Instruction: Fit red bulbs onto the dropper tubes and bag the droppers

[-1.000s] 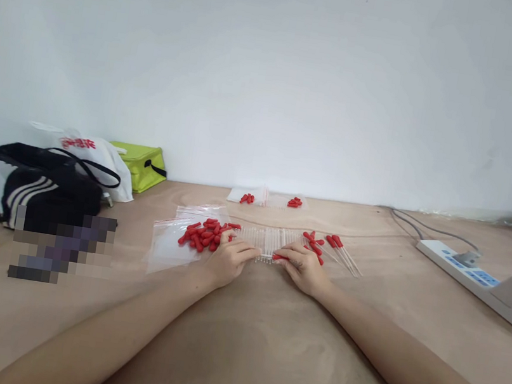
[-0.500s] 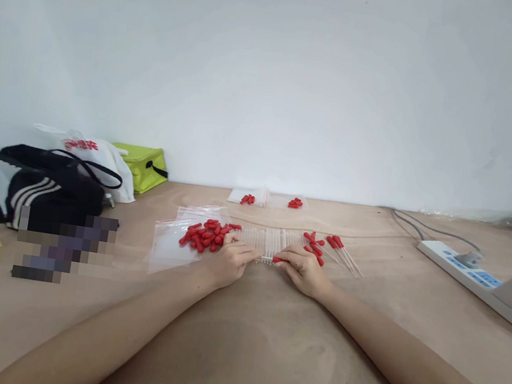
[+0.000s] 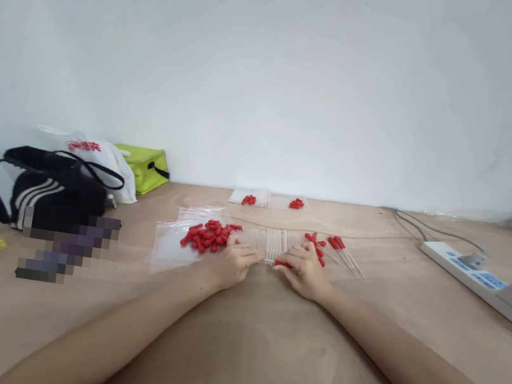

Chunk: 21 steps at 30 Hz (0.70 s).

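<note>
Shifted since the earlier frame: right hand [image 3: 308,277], with fingers spread a little wider over the near end of the row of clear tubes [image 3: 277,241] on the counter [image 3: 233,343]. Between its thumb and fingers, a red bulb [image 3: 282,263], seemingly touched by both; cannot tell how firmly clamped. Left hand [image 3: 233,262] with fingers close together on the near tube ends; cannot tell whether gripping or only steadying. Could roll or fan out the row by pressing unevenly, since apparently loose and smooth. Could lose the bulb through a weak hold, or bend or crack a thin tube with a sideways push. Close to the right hand, loose bulbs [image 3: 321,252] and bulb-tipped tubes [image 3: 338,241], so easy to knock askew with a wide wrist swing. Beside the left hand, a pile of red bulbs [image 3: 207,241], easy to scatter with a careless brush.
</note>
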### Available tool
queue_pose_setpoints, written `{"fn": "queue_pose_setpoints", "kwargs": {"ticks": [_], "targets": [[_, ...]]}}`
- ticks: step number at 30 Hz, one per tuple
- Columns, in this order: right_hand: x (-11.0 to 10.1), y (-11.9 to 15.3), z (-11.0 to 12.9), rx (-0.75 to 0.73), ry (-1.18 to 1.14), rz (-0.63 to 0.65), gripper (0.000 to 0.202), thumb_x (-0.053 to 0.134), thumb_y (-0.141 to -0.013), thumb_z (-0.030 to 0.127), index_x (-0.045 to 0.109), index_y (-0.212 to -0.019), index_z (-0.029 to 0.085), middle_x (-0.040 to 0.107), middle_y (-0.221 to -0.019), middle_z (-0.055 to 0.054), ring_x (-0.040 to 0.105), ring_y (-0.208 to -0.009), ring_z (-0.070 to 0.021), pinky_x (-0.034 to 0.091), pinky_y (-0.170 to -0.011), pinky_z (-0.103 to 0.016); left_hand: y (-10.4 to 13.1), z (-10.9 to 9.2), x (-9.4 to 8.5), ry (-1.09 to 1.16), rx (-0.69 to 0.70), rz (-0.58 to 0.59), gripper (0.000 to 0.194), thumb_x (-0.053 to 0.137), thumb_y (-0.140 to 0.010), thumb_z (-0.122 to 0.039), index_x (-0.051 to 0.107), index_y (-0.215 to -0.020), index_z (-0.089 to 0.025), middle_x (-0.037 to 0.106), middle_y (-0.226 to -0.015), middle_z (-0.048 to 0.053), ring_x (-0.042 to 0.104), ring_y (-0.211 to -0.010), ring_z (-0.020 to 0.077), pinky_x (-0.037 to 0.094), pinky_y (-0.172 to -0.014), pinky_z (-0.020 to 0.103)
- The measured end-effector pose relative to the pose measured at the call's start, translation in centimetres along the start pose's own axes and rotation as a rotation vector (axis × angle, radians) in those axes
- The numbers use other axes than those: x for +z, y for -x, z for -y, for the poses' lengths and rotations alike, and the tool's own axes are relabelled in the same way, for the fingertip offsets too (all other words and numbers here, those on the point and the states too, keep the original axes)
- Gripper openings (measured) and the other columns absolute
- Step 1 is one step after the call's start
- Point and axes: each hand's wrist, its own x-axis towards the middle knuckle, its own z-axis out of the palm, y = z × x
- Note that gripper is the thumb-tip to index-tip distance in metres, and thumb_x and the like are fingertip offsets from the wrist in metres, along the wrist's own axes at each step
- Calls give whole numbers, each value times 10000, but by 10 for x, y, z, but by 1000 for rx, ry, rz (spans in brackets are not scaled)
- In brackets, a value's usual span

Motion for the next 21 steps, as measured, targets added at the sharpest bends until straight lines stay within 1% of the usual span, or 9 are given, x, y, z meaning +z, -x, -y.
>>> {"fn": "queue_pose_setpoints", "kwargs": {"ticks": [4,6,8,11,14,18,21], "targets": [[-2,-3,4,-32,132,5,204,458,-826,314,614,-761,200,614,-648,-12,511,-711,-149,219,-834,-407,-1,-3,0,-55,36,-32,329,353,-746,-19,614,-863,-179,661,-706,25,576,-673,161,307,-684,335],[-2,-4,5,-47,163,7,195,457,-825,304,614,-763,206,613,-640,-5,513,-734,-152,180,-868,-428,-1,-5,1,-72,34,-59,324,349,-752,-16,614,-844,-179,659,-696,20,576,-674,161,301,-673,334],[-2,-4,5,-27,169,-11,182,463,-823,299,615,-776,212,622,-661,-2,519,-756,-152,156,-887,-434,-1,-6,2,-71,19,-70,309,354,-778,-29,612,-851,-183,664,-726,14,581,-684,151,300,-679,329],[-3,-3,4,36,151,-73,152,484,-814,301,617,-800,229,641,-723,1,525,-784,-148,149,-894,-431,-1,-7,2,-67,-37,-102,235,386,-849,-126,608,-884,-196,669,-788,9,586,-705,133,295,-721,326],[-6,-2,3,65,143,-108,135,500,-807,304,623,-809,248,651,-755,4,524,-796,-147,156,-896,-431,-1,-7,-1,-89,-102,-133,189,427,-869,-244,612,-878,-205,670,-778,7,576,-719,141,270,-777,352],[-7,-1,4,65,157,-95,137,510,-804,325,628,-806,255,655,-746,1,522,-797,-158,153,-903,-447,-2,-8,-6,-107,-107,-106,197,439,-863,-244,615,-780,-209,655,-671,-13,552,-704,146,225,-824,393],[-7,-2,4,59,173,-71,147,510,-802,330,624,-784,238,653,-729,-5,521,-804,-166,134,-911,-467,-2,-10,-8,-123,-95,-128,204,444,-858,-235,607,-740,-201,639,-629,-18,536,-673,139,222,-830,395]]}}
